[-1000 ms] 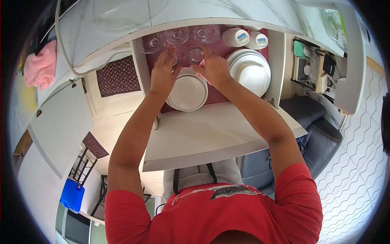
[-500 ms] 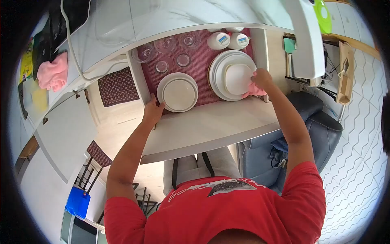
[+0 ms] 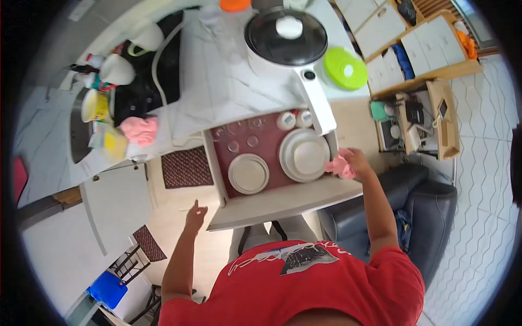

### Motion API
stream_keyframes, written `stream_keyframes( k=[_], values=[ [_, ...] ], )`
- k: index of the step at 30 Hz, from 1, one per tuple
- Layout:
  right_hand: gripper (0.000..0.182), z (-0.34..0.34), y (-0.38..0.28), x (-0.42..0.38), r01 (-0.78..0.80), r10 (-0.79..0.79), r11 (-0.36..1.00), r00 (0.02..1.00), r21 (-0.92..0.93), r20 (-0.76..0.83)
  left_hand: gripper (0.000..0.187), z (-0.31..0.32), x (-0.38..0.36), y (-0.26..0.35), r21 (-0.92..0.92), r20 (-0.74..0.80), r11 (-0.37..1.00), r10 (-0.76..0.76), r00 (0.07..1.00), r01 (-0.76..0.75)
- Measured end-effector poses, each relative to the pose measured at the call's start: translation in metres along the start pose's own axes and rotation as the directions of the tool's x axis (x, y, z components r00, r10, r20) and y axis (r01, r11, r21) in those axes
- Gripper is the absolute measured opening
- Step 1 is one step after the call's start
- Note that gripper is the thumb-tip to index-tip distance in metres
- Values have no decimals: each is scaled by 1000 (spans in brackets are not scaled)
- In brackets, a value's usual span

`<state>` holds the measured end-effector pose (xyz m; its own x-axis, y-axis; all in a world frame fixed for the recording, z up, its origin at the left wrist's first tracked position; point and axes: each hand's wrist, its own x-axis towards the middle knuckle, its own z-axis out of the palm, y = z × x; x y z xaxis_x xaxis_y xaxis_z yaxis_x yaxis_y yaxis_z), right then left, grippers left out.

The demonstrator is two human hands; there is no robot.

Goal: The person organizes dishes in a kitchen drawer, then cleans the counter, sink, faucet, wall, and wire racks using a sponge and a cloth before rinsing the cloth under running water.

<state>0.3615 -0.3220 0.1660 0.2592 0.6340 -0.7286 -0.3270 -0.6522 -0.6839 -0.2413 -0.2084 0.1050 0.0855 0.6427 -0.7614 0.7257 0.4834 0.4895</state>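
Observation:
An open drawer (image 3: 288,202) lined in dark red holds two stacks of white dishes. My right hand (image 3: 357,161) grips a pink cloth (image 3: 341,164) at the drawer's right edge, beside the larger plate stack (image 3: 307,156). Off the drawer's left side, my left hand (image 3: 196,217) is in the air with its index finger stretched out, touching nothing. The smaller plate stack (image 3: 248,174) lies in the drawer's left half. Clear glasses (image 3: 253,141) and white cups (image 3: 286,120) stand behind the stacks.
On the marble counter (image 3: 212,92) are a white pot (image 3: 286,38) whose handle overhangs the drawer, a green lid (image 3: 346,68) and another pink cloth (image 3: 139,131). A dark armchair (image 3: 391,190) is at the right, a blue stool (image 3: 107,289) at the lower left.
My left hand has left the drawer's left side. My right hand has lifted the pink cloth off the plates to the drawer's right edge. The view now takes in more of the counter.

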Motion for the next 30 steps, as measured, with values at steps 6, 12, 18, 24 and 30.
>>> stream_keyframes(
  k=[6,12,18,24,30],
  values=[
    [24,45,-37,-8,303,-268,899,952,315,-149,66,-12,-63,83,-98,-27,995,27,999,-30],
    [32,88,-105,-22,318,-292,902,948,292,-129,60,5,-67,151,50,29,950,307,951,-308],
    [44,168,-61,-51,-222,-3,871,890,439,457,59,101,-76,236,-538,162,813,362,918,-225],
    [33,236,1,-46,495,-457,863,849,-100,265,55,155,-59,257,-870,492,236,376,785,432],
    [22,208,-27,-23,676,-797,525,604,-517,-20,53,152,-92,302,-862,445,418,349,825,288]
  ],
)
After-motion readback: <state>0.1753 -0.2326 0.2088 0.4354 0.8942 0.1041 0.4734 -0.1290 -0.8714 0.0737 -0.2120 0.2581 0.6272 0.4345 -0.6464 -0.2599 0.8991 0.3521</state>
